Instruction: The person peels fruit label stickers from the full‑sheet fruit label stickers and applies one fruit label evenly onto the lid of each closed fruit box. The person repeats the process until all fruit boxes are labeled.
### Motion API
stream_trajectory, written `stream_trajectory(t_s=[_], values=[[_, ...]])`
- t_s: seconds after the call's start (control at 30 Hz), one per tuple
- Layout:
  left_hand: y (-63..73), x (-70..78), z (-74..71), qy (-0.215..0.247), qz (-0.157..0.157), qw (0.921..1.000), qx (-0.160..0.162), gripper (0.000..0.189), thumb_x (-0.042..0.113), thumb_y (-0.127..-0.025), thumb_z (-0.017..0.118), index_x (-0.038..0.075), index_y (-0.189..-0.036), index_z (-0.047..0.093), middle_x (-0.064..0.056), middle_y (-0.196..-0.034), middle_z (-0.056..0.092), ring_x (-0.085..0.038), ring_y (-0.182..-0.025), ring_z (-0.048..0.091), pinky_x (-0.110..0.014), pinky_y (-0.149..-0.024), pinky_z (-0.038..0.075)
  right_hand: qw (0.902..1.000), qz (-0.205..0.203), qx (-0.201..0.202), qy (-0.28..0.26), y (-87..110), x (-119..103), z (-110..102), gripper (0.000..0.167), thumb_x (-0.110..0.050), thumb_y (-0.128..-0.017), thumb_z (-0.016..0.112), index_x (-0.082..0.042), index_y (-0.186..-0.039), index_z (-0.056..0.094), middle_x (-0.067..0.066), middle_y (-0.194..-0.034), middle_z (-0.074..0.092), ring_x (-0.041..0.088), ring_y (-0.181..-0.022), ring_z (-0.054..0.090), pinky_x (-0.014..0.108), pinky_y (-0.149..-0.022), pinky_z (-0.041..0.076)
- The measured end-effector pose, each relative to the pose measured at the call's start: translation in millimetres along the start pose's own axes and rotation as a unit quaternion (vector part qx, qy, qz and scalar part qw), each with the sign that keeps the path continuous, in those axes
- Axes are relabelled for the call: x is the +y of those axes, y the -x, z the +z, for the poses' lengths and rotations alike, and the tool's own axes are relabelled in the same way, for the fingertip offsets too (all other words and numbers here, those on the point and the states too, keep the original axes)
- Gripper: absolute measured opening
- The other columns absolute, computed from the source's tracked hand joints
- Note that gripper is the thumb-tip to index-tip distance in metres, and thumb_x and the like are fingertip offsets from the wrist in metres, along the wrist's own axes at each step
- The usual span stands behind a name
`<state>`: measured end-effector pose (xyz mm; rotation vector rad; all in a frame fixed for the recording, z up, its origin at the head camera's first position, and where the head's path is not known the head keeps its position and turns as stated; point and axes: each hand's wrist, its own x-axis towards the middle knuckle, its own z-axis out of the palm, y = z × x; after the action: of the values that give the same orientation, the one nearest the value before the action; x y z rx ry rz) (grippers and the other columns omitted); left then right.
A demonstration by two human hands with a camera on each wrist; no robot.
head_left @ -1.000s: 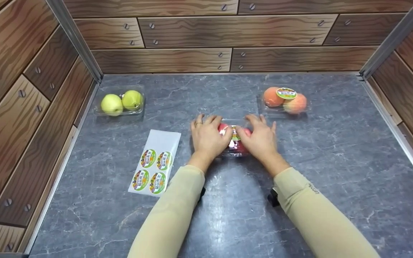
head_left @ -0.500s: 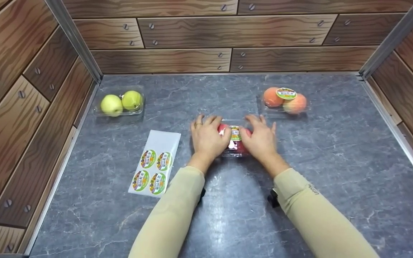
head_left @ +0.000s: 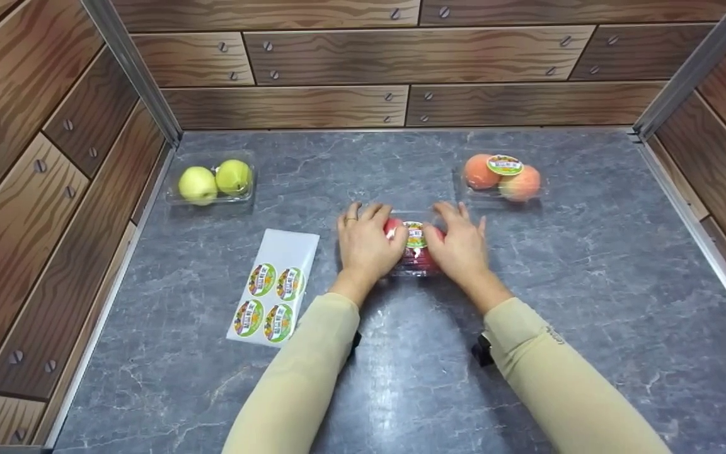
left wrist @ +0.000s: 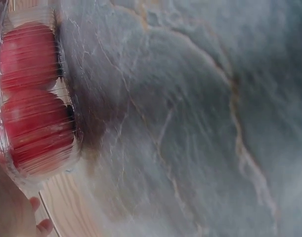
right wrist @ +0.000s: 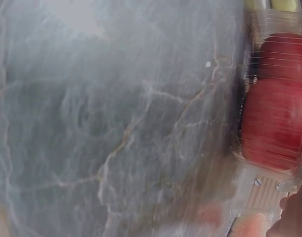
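Note:
Between my two hands sits a clear plastic fruit box (head_left: 418, 270) with red apples (left wrist: 32, 128) inside. A round, colourful label (head_left: 414, 236) lies on its lid. My left hand (head_left: 368, 244) grips the box's left end, its thumb on the lid beside the label. At the right end, my right hand (head_left: 460, 247) holds the box in the same way, thumb near the label's other edge. Ribbed clear walls show in front of the apples in both wrist views. The hands cover the ends of the box in the head view.
A label sheet (head_left: 290, 246) with several round labels lies to the left. At the back left stands a clear box of green-yellow fruit (head_left: 198, 185); at the back right, a labelled box of orange-pink fruit (head_left: 520, 183). Wood-patterned walls (head_left: 363, 55) enclose the grey marbled table (head_left: 590, 284).
My thumbs have drawn slightly apart, so more of the label shows. The box and the other things stay where they were.

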<state>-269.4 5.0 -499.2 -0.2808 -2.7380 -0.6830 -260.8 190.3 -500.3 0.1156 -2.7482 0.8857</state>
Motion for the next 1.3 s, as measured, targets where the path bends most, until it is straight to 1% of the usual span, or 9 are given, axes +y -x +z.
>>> stream_trajectory(t_s=[0.2, 0.33, 0.43, 0.57, 0.7, 0.87, 1.1, 1.2, 1.3], values=[[0.2, -3.2, -13.1, -0.016, 0.027, 0.9976, -0.061, 0.073, 0.057, -0.097, 0.051, 0.013, -0.155, 0.055, -0.007, -0.155, 0.058, -0.042, -0.150, 0.041, -0.062, -0.123, 0.026, 0.9973, -0.017, -0.071, 0.006, 1.3, 6, -16, 0.081, -0.054, -0.101, 0.064, -0.007, -0.162, 0.041, 0.018, -0.162, 0.047, 0.048, -0.156, 0.027, 0.076, -0.122, 0.009], [0.5, -6.2, -25.4, -0.054, 0.048, 0.9918, -0.106, 0.080, 0.066, -0.096, 0.048, 0.014, -0.156, 0.054, -0.007, -0.158, 0.054, -0.040, -0.153, 0.036, -0.065, -0.125, 0.021, 0.9934, -0.034, -0.102, 0.040, 1.6, 9, -28, 0.089, -0.066, -0.099, 0.061, -0.010, -0.164, 0.039, 0.017, -0.166, 0.041, 0.050, -0.156, 0.024, 0.075, -0.122, 0.005], [0.8, -7.6, -31.1, -0.090, 0.063, 0.9863, -0.123, 0.084, 0.071, -0.095, 0.047, 0.015, -0.157, 0.052, -0.006, -0.159, 0.054, -0.040, -0.153, 0.036, -0.066, -0.125, 0.019, 0.9903, -0.039, -0.119, 0.061, 1.8, 9, -32, 0.091, -0.071, -0.098, 0.058, -0.010, -0.164, 0.040, 0.016, -0.166, 0.040, 0.050, -0.157, 0.023, 0.074, -0.123, 0.003], [0.7, -7.8, -34.0, -0.134, 0.077, 0.9792, -0.132, 0.087, 0.075, -0.096, 0.042, 0.016, -0.160, 0.048, -0.004, -0.160, 0.053, -0.040, -0.153, 0.037, -0.068, -0.124, 0.017, 0.9875, -0.045, -0.128, 0.081, 1.8, 8, -33, 0.093, -0.073, -0.097, 0.056, -0.010, -0.163, 0.041, 0.017, -0.165, 0.042, 0.050, -0.156, 0.023, 0.074, -0.123, 0.003], [1.5, -6.8, -33.9, -0.155, 0.084, 0.9741, -0.141, 0.088, 0.077, -0.097, 0.038, 0.017, -0.160, 0.048, -0.004, -0.160, 0.053, -0.041, -0.154, 0.035, -0.069, -0.125, 0.014, 0.9853, -0.049, -0.128, 0.102, 2.8, 7, -32, 0.093, -0.075, -0.097, 0.054, -0.009, -0.161, 0.044, 0.018, -0.165, 0.042, 0.051, -0.156, 0.024, 0.075, -0.122, 0.004], [2.4, -5.6, -32.8, -0.157, 0.083, 0.9742, -0.139, 0.087, 0.078, -0.097, 0.037, 0.016, -0.158, 0.051, -0.005, -0.159, 0.054, -0.041, -0.154, 0.034, -0.069, -0.125, 0.011, 0.9843, -0.050, -0.122, 0.118, 3.7, 7, -30, 0.095, -0.078, -0.097, 0.050, -0.008, -0.160, 0.046, 0.018, -0.166, 0.041, 0.051, -0.156, 0.024, 0.076, -0.121, 0.005], [2.1, -4.4, -31.1, -0.162, 0.081, 0.9756, -0.125, 0.085, 0.076, -0.097, 0.040, 0.016, -0.157, 0.052, -0.004, -0.156, 0.057, -0.041, -0.153, 0.038, -0.069, -0.125, 0.013, 0.9857, -0.041, -0.115, 0.116, 3.7, 3, -28, 0.094, -0.078, -0.096, 0.052, -0.008, -0.159, 0.048, 0.019, -0.165, 0.042, 0.051, -0.156, 0.023, 0.075, -0.122, 0.004], [1.8, -3.3, -30.7, -0.173, 0.087, 0.9736, -0.121, 0.086, 0.076, -0.097, 0.040, 0.016, -0.157, 0.051, -0.005, -0.156, 0.057, -0.041, -0.153, 0.037, -0.069, -0.124, 0.014, 0.9856, -0.038, -0.113, 0.120, 4.7, 2, -28, 0.094, -0.076, -0.097, 0.053, -0.008, -0.160, 0.045, 0.020, -0.167, 0.037, 0.051, -0.157, 0.020, 0.075, -0.122, 0.003], [1.2, -2.5, -30.8, -0.187, 0.090, 0.9705, -0.122, 0.088, 0.078, -0.097, 0.037, 0.017, -0.160, 0.048, -0.008, -0.160, 0.052, -0.042, -0.155, 0.032, -0.070, -0.125, 0.011, 0.9857, -0.034, -0.109, 0.125, 5.1, 1, -29, 0.095, -0.076, -0.097, 0.053, -0.009, -0.164, 0.039, 0.020, -0.171, 0.028, 0.050, -0.159, 0.014, 0.073, -0.123, 0.000]])
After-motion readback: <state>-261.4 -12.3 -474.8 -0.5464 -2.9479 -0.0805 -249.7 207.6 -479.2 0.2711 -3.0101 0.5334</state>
